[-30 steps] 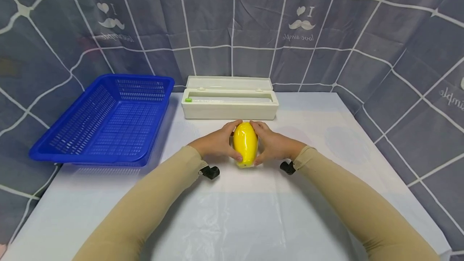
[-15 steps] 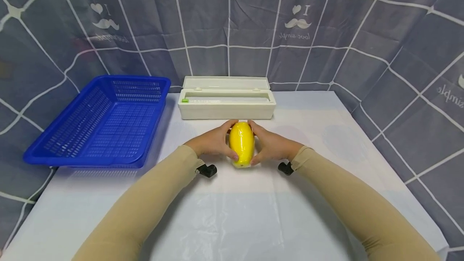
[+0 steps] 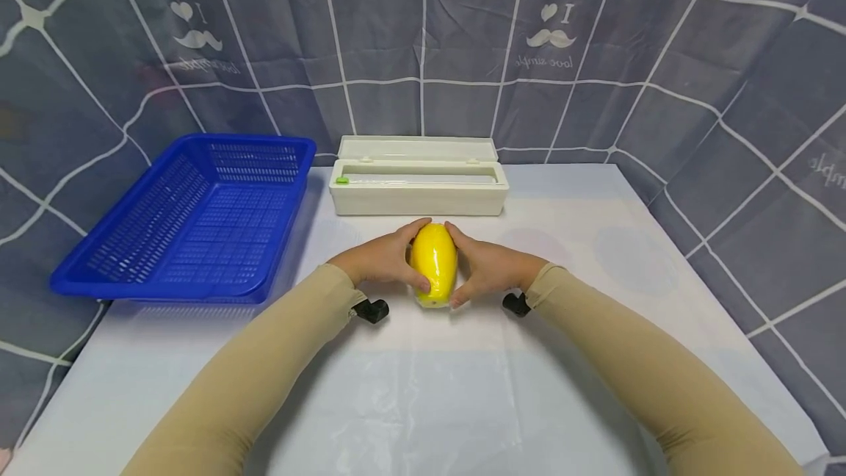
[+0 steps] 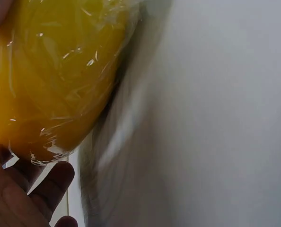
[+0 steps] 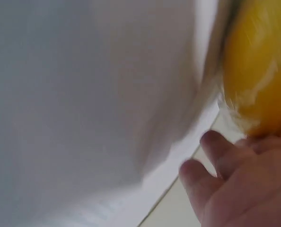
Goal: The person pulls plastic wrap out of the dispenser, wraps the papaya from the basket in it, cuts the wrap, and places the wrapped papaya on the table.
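Both hands cup a yellow oval fruit wrapped in clear plastic film, which stands on end at the middle of the white table w/ a thin clear plastic sheet over it, just in front of the cream plastic cling-film dispenser box w/ its lid open. Left hand grips the fruit's left side: thumb curled over the top, fingertips wrapped round the lower front. Right hand mirrors it on the right side, thumb up by the top, fingers curled to the lower edge; both hands clamped on the fruit, fingertips nearly meeting at its base. Left wrist view: the wrapped fruit fills the upper left, film creased & shiny, fingers under its lower end; rest is blurred white tabletop. Right wrist view is blurry: fruit at the right edge, fingers just below it, touching its lower end as far as the blur allows. Tan sleeves cover both forearms, a small black wrist-cam mount under each wrist. Blue perforated plastic basket sits at the table's left, well apart from the fruit, beside the dispenser. The dispenser has a small green slider at its left end. Grey cloth backdrop w/ white grid lines & moustache prints hangs behind & to both sides.
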### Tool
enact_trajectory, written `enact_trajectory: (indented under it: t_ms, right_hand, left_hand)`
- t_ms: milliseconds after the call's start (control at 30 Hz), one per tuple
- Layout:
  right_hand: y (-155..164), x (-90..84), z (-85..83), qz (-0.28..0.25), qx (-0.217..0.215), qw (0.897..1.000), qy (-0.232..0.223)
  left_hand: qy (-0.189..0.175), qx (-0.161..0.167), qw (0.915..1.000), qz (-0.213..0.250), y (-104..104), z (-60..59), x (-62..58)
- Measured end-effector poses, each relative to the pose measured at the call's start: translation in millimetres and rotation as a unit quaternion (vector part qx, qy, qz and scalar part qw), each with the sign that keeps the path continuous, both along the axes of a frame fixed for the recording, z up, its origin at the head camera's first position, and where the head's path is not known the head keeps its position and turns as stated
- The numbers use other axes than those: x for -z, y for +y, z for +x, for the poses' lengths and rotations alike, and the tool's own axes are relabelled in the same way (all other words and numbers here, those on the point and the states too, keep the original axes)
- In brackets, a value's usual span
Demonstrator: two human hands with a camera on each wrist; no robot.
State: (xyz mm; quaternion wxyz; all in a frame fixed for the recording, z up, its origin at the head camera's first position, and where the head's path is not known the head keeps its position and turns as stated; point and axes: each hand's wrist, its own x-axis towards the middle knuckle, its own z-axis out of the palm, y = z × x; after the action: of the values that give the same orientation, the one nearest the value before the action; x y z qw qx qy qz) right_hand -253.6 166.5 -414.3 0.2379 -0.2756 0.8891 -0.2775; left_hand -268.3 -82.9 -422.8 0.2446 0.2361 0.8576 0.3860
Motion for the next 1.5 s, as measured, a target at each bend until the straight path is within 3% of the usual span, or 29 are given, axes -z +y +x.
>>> enact_trajectory:
  t_ms: [467,900,1500]
  right_hand:
    - [-3,3.4,2.1,0.005,0.009,1.0,0.019]
    - [-3,5.1,0.2,0.006,0.008,1.0,0.019]
    - [-2,1.6,2.8,-0.01,0.006,1.0,0.012]
  left_hand:
    - [0.04,0.006,0.9974,-0.06,-9,10.0,0.5]
    - [0.033,-0.006,0.9986,-0.04,-8,13.7,9.0]
    - [0.037,-0.007,0.9981,-0.05,-7,13.3,5.7]
